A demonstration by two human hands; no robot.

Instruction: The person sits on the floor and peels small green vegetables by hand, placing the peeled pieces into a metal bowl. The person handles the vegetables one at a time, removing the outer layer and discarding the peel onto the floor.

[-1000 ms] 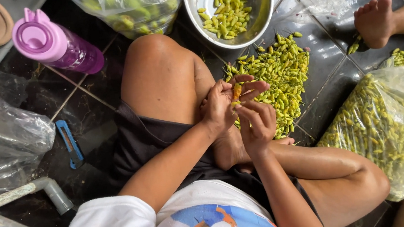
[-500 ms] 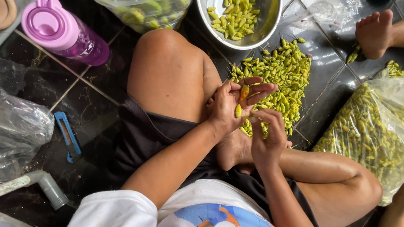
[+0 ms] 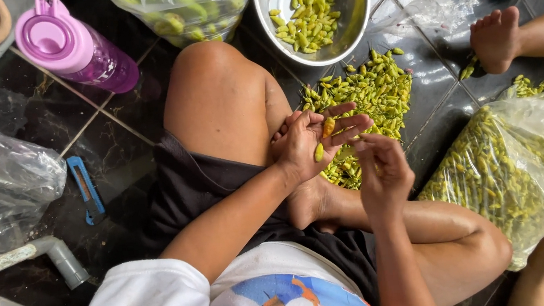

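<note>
Left hand [image 3: 307, 144] open, palm cradling 2 small chillies [image 3: 323, 138]; right hand [image 3: 382, 171] at 4 o'clock pinches loosely, contents unclear; keep palm cupped, level.

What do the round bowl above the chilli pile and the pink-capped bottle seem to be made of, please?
The bowl looks like polished steel: grey, with bright reflections along its rim. The bottle looks like plastic: an opaque, matte pink cap and a see-through purple body. Neither can be confirmed by sight alone.
</note>
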